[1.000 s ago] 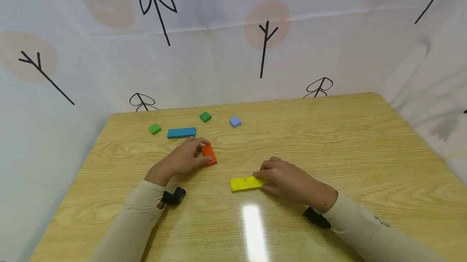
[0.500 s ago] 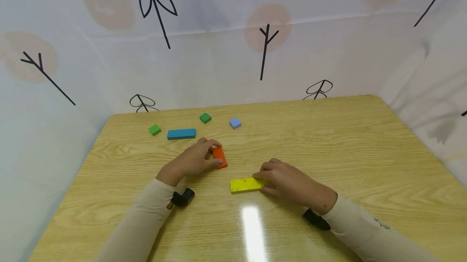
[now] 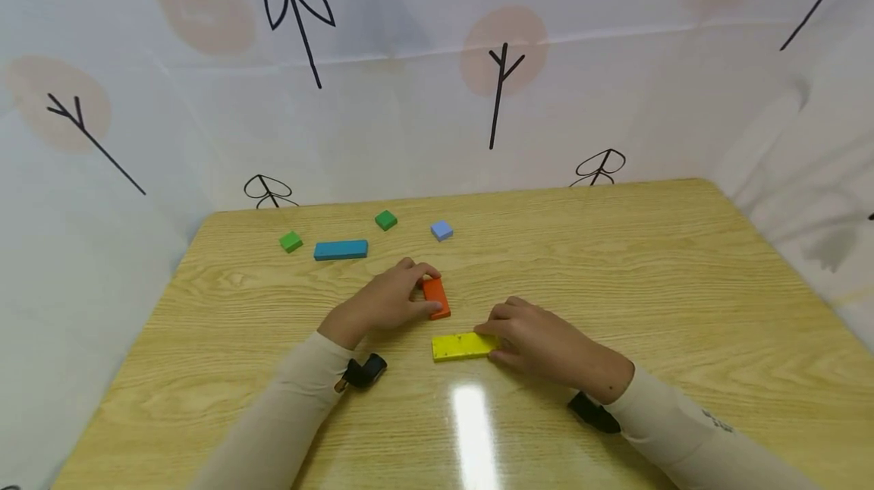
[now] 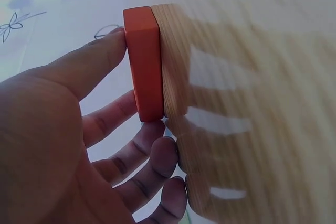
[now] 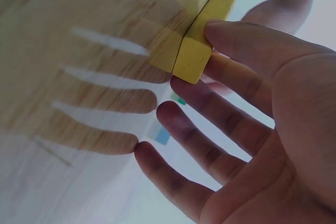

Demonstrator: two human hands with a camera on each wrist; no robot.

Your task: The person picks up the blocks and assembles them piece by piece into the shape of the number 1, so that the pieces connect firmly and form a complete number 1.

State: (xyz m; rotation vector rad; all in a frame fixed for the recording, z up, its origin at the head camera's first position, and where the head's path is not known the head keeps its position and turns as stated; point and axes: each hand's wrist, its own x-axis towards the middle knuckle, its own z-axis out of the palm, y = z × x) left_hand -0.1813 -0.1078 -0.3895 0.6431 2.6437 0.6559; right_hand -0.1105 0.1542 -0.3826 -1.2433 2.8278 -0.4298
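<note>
Between its thumb and fingers, my left hand [image 3: 391, 299] pinches a red-orange rectangular block [image 3: 436, 298] that lies on the table. In the left wrist view the thumb presses one end of that block [image 4: 143, 66], and the other fingertips touch the tabletop. To the right and nearer to me, my right hand [image 3: 542, 342] pinches the right end of a longer yellow block [image 3: 459, 347]. The right wrist view shows the yellow block [image 5: 207, 30] flat on the wood, thumb on one side. The red block sits just behind the yellow one, apart from it.
A blue long block [image 3: 341, 249] lies behind the left hand. Near the back edge of the wooden table [image 3: 614, 247] are a light green square block [image 3: 290, 241], a darker green one [image 3: 385, 220] and a periwinkle one [image 3: 441, 230]. A patterned white cloth [image 3: 410, 118] hangs behind.
My left hand has slid the red block to the right across the table, closer to the yellow block. The right hand and the yellow block have stayed in place.
</note>
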